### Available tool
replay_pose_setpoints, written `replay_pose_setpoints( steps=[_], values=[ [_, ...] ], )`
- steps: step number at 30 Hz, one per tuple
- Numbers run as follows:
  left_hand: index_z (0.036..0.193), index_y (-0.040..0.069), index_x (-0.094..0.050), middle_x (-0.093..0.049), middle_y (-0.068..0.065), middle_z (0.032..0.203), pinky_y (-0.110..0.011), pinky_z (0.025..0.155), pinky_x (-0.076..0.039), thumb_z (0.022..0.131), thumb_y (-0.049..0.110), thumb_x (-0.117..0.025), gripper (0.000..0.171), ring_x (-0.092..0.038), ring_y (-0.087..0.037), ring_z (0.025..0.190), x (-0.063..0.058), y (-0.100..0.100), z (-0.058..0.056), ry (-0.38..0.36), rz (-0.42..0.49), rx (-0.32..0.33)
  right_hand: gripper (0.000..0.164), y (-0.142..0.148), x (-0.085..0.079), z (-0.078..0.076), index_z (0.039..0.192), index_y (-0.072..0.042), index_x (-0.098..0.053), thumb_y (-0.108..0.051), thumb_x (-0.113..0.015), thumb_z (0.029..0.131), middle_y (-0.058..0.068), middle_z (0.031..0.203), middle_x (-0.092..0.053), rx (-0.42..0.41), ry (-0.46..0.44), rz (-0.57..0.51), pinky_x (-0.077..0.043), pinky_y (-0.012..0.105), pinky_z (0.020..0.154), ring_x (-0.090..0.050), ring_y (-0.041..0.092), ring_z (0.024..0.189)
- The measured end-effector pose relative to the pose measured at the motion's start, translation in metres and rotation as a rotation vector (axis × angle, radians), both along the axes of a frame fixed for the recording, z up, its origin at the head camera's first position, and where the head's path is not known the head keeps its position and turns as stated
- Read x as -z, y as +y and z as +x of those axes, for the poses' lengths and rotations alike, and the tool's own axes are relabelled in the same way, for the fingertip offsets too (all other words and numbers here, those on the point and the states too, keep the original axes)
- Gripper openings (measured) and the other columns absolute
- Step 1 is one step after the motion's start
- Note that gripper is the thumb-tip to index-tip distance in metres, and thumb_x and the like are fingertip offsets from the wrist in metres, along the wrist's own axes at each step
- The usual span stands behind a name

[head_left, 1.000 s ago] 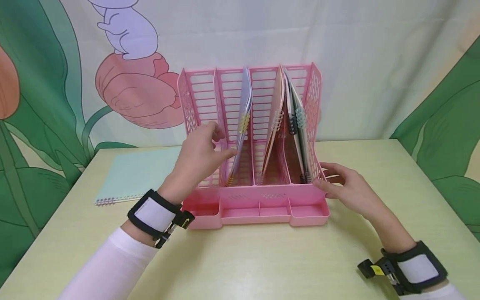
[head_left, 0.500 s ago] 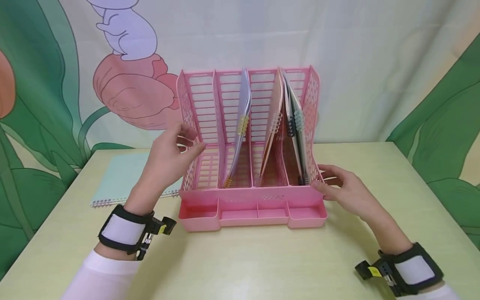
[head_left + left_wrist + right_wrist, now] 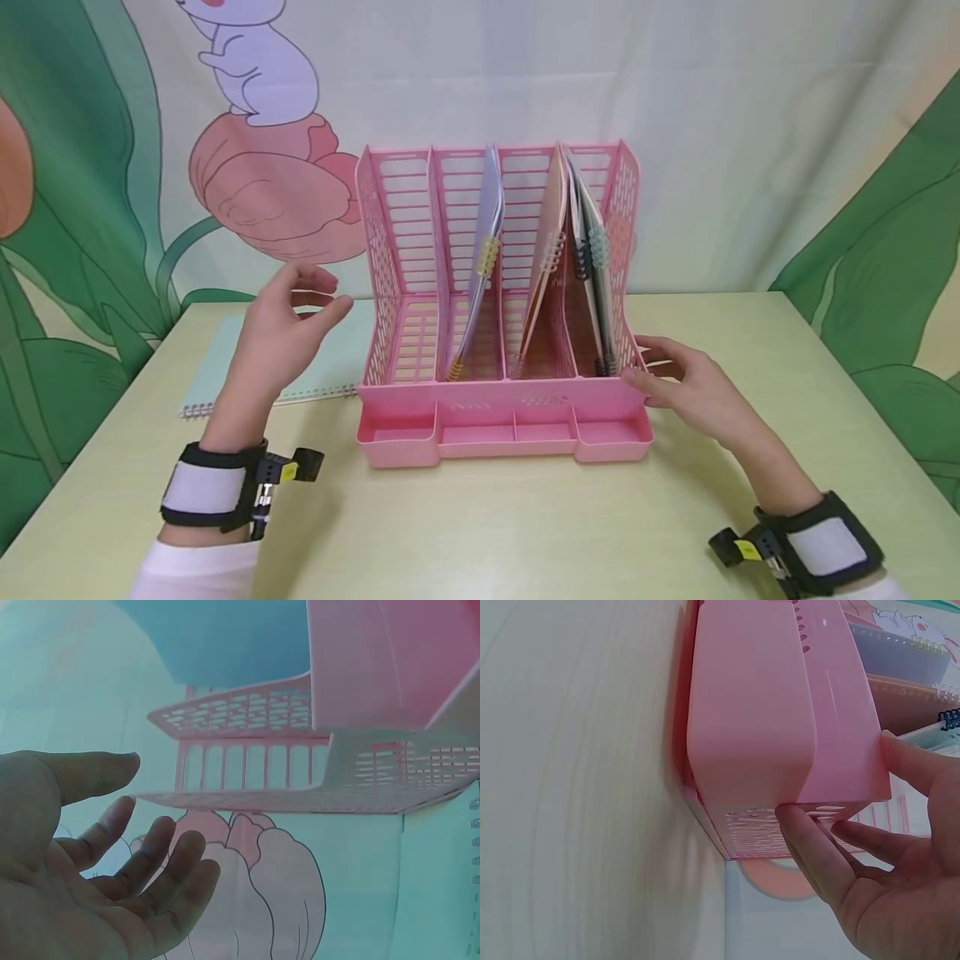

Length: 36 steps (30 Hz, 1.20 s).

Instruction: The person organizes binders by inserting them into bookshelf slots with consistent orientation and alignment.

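A pink file rack (image 3: 472, 396) with upright dividers and a front tray stands on the table. My right hand (image 3: 690, 383) grips its front right corner, thumb over the edge and fingers along the side wall (image 3: 765, 832). My left hand (image 3: 277, 333) hovers left of the rack with loosely bent fingers and holds nothing. Below and behind that hand lies a mint-green spiral notebook (image 3: 337, 354), partly covered by it. Inside the rack, a lavender spiral notebook (image 3: 486, 200) leans in the second slot. A pinkish notebook (image 3: 549, 212) and several more with dark and pale-green coils lean farther right.
The pale wooden table (image 3: 480, 533) runs up to a printed curtain (image 3: 712, 167) with a rabbit and plants. The rack's leftmost slot (image 3: 412, 333) shows only its slatted base.
My left hand has pulled away from the lavender notebook, leftward out of the rack and over the mint-green notebook. My right hand keeps its place at the rack's corner.
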<state>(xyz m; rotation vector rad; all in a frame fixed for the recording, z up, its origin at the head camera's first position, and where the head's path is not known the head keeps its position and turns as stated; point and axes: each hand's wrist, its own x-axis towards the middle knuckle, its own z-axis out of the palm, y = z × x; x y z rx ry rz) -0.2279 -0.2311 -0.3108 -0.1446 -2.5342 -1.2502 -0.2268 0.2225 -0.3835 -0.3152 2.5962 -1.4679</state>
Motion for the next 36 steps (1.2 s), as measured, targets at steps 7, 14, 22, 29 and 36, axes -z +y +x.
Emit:
replay_pose_setpoints(
  steps=[7, 14, 22, 29, 36],
  values=[
    [0.13, 0.0, -0.052, -0.057, -0.019, 0.128, -0.05, 0.092, -0.048, 0.102, 0.031, -0.066, 0.044, -0.054, -0.039, 0.123, 0.008, -0.013, 0.0, -0.09, -0.021, -0.029, 0.071, 0.001, 0.001, 0.0, 0.155, -0.001, -0.039, -0.033, -0.07, 0.099, 0.024, 0.145, -0.051, 0.004, -0.001, -0.004, -0.061, 0.043, 0.083, -0.057, 0.042, 0.122],
    [0.138, -0.002, -0.048, -0.052, -0.025, 0.136, -0.057, 0.095, -0.046, 0.103, 0.03, -0.063, 0.049, -0.048, -0.045, 0.128, 0.023, -0.026, -0.004, -0.157, -0.027, -0.038, 0.072, 0.0, 0.003, -0.001, 0.155, -0.002, -0.039, -0.033, -0.071, 0.099, 0.024, 0.14, -0.053, 0.01, 0.0, 0.008, -0.061, 0.042, 0.083, -0.058, 0.041, 0.119],
    [0.142, -0.004, -0.046, -0.044, -0.028, 0.146, -0.062, 0.099, -0.044, 0.103, 0.027, -0.063, 0.053, -0.042, -0.048, 0.132, 0.033, -0.037, -0.008, -0.213, -0.079, -0.075, 0.073, 0.001, 0.002, -0.001, 0.155, -0.002, -0.039, -0.035, -0.071, 0.099, 0.024, 0.142, -0.053, 0.012, 0.001, 0.002, -0.061, 0.042, 0.083, -0.059, 0.041, 0.12],
    [0.143, -0.004, -0.046, -0.035, -0.033, 0.15, -0.066, 0.102, -0.041, 0.101, 0.032, -0.066, 0.059, -0.036, -0.052, 0.135, 0.044, -0.042, -0.015, -0.309, -0.173, -0.053, 0.072, 0.001, 0.003, -0.001, 0.156, -0.002, -0.038, -0.032, -0.07, 0.099, 0.023, 0.137, -0.054, 0.009, 0.005, -0.003, -0.061, 0.043, 0.083, -0.059, 0.04, 0.119],
    [0.138, -0.009, -0.046, -0.035, -0.036, 0.146, -0.066, 0.106, -0.037, 0.096, 0.024, -0.071, 0.059, -0.037, -0.052, 0.132, 0.057, -0.045, -0.02, -0.309, -0.268, -0.035, 0.072, 0.001, 0.003, -0.001, 0.156, -0.001, -0.038, -0.031, -0.07, 0.1, 0.023, 0.138, -0.054, 0.001, 0.005, -0.014, -0.061, 0.042, 0.084, -0.058, 0.04, 0.119]
  ],
)
